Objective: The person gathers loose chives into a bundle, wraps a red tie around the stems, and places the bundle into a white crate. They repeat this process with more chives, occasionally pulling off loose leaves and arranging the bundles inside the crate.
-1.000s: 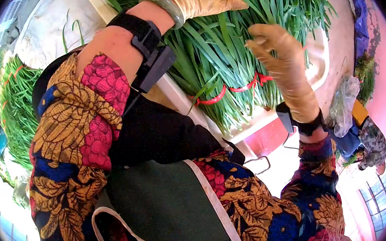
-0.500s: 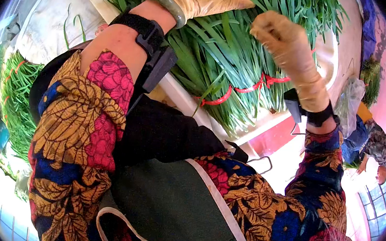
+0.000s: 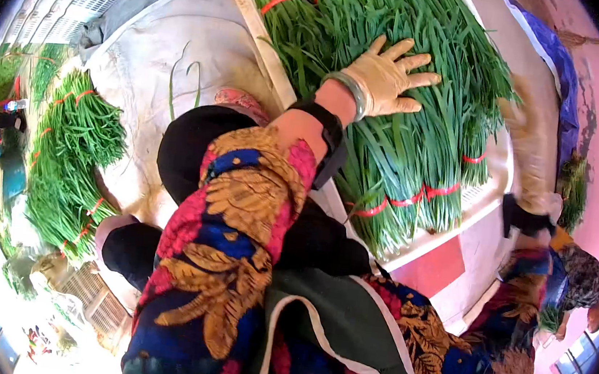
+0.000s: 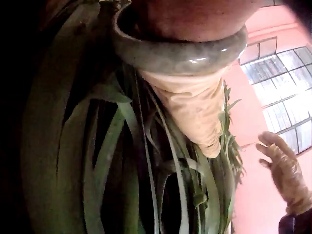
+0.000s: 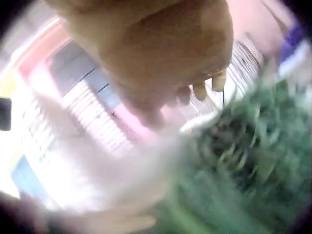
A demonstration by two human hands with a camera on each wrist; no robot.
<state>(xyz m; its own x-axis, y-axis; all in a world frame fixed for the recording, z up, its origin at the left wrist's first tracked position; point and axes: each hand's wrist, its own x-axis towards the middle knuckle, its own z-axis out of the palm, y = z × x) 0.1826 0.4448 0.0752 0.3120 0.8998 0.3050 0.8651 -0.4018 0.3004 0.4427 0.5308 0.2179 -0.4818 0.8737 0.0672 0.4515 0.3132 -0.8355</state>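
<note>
Across the leafy greens [image 3: 421,138]: left hand [image 3: 386,81], gloved, fingers spread. Just beside their right edge: right hand [image 3: 527,149], gloved, blurred, fingers loosely apart. Around the greens: red ties [image 3: 444,190]. Beneath: pale tray [image 3: 256,40]. Well apart, leftward: more tied bundles [image 3: 86,132].

Room above the greens [image 3: 425,138] — obstacle: left grip [image 3: 382,81]

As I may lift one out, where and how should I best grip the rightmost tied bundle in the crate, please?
I'd grip its stems at the red tie, from the right: the tie gathers them there, and bare crate shows on that side, probably leaving room.
</note>
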